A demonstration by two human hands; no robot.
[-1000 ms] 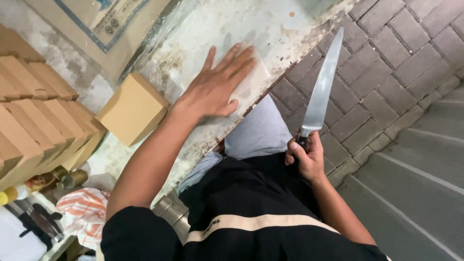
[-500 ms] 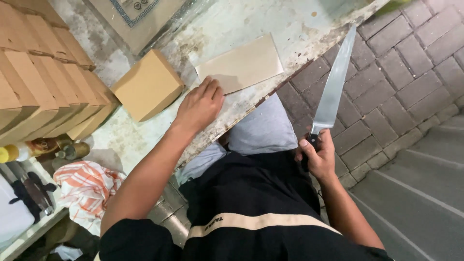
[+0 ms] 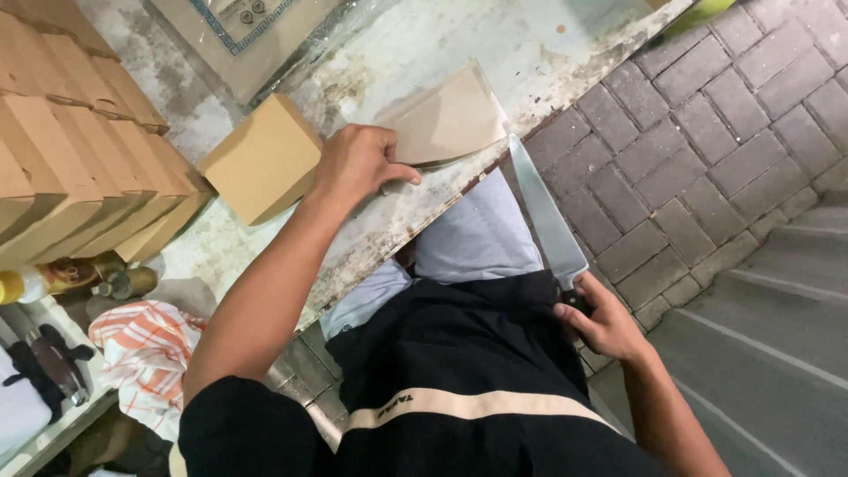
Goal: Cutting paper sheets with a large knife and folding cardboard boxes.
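While 1 left hand (image 3: 356, 163) pinches 1 cardboard sheet (image 3: 446, 119), right hand (image 3: 601, 322) grips 1 knife (image 3: 546, 216)

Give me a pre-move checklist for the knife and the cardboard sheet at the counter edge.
1. Left hand pinching the cardboard sheet at its near edge: ok.
2. Right hand has a closed grip on the handle of the knife: ok.
3. Blade tip at the counter edge beside the sheet, not under it: ok.
4. Left fingers clear of the blade: ok, a gap shows.
5. Sheet flat on the counter: not ok, near edge lifted.
6. Edge facing of the blade: cannot tell.
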